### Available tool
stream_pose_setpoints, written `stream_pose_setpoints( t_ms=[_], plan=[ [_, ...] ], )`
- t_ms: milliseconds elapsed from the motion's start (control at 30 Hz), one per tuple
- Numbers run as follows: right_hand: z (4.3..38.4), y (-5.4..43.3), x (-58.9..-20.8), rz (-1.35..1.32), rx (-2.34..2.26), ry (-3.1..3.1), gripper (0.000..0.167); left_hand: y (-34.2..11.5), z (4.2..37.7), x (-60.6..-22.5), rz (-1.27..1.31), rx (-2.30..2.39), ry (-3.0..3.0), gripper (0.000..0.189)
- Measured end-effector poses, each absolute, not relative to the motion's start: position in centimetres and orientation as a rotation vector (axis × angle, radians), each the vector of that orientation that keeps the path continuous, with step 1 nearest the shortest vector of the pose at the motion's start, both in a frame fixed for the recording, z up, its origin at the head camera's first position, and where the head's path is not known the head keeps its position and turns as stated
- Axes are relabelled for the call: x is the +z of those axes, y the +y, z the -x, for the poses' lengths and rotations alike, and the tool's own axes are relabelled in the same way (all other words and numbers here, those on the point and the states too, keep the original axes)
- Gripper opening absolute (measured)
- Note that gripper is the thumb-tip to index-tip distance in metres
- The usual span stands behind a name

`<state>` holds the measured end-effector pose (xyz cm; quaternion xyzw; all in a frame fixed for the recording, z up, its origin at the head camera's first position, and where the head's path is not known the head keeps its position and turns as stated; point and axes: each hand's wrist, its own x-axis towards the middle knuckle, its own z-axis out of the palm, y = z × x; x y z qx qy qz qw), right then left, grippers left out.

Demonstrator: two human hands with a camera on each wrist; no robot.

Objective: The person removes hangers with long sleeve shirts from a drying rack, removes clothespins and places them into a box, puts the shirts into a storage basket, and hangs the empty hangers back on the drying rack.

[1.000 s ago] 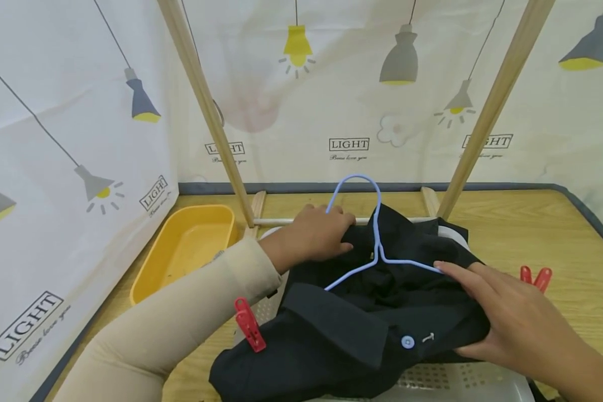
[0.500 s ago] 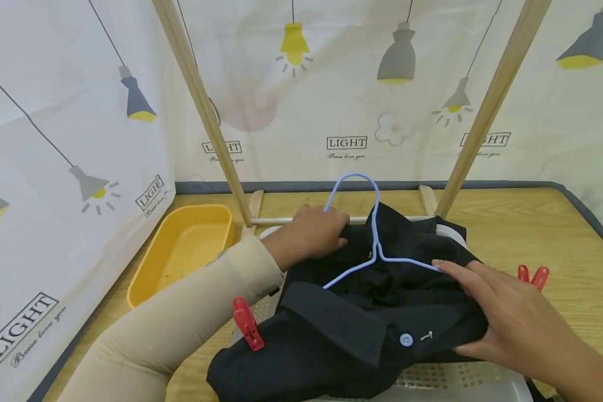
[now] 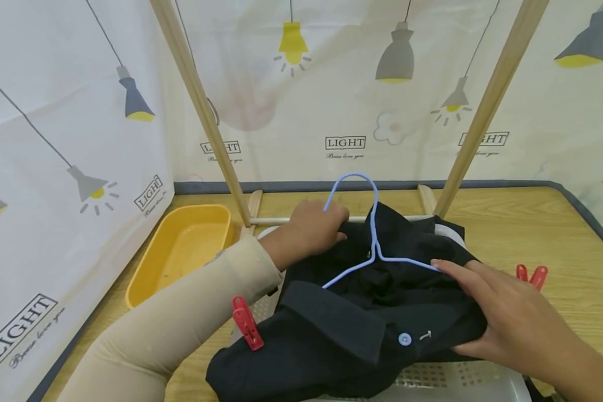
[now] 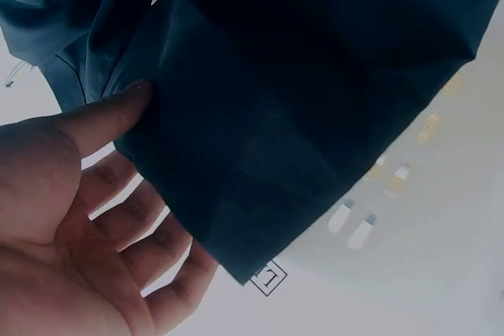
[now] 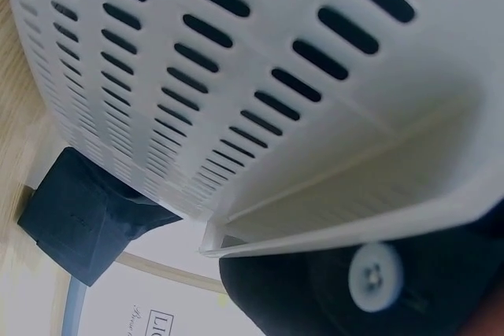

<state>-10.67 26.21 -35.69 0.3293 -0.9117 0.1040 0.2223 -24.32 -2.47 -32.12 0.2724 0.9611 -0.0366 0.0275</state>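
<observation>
A dark button-up shirt [image 3: 331, 357] lies bunched over a white perforated basket [image 3: 482, 385], with a light blue button [image 3: 404, 339] showing. A light blue wire hanger [image 3: 374, 223] lies in the shirt, its hook raised and its arm ends hidden. My left hand [image 3: 314, 229] is beside the hook; in the left wrist view its thumb lies over the shirt's edge [image 4: 276, 131] and the fingers are behind it. My right hand [image 3: 512, 318] grips the shirt at the right, index fingertip at the hanger's right arm, thumb lower down. The basket wall [image 5: 189, 68] fills most of the right wrist view.
A red clothespin [image 3: 248, 324] is on the shirt's left part; another red clothespin [image 3: 535, 276] shows behind my right hand. A yellow tray [image 3: 191, 240] stands at left. Behind are two wooden posts [image 3: 201, 106] joined by a low white rod [image 3: 268, 221].
The head view has shifted a little. My left hand has drawn very slightly away from the hanger's neck. The right hand, shirt and hanger stay as they were.
</observation>
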Motion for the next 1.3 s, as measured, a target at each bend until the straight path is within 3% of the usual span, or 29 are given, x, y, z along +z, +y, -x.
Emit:
stream_pose_setpoints(
  t_ms=[333, 500, 867, 1133, 1300],
  plan=[
    [10.7, 26.2, -35.7, -0.907, 0.286, -2.525, 0.1, -2.8, 23.9, -31.8, -0.939, 0.056, 3.076, 0.005],
    [10.6, 26.2, -35.6, -0.9, 0.281, -2.534, 0.102, -2.9, 23.5, -31.3, -1.005, 0.078, 3.081, 0.013],
    [10.7, 26.1, -35.4, -0.896, 0.28, -2.554, 0.102, -3.3, 21.6, -31.1, -1.097, -0.002, 2.964, 0.006],
    [10.6, 26.2, -35.4, -0.89, 0.286, -2.579, 0.102, -2.8, 21.0, -31.8, -1.114, -0.068, 2.814, 0.01],
    [10.7, 26.2, -35.4, -0.902, 0.286, -2.564, 0.106, -2.5, 20.6, -32.6, -1.117, -0.122, 2.703, 0.03]
  ],
)
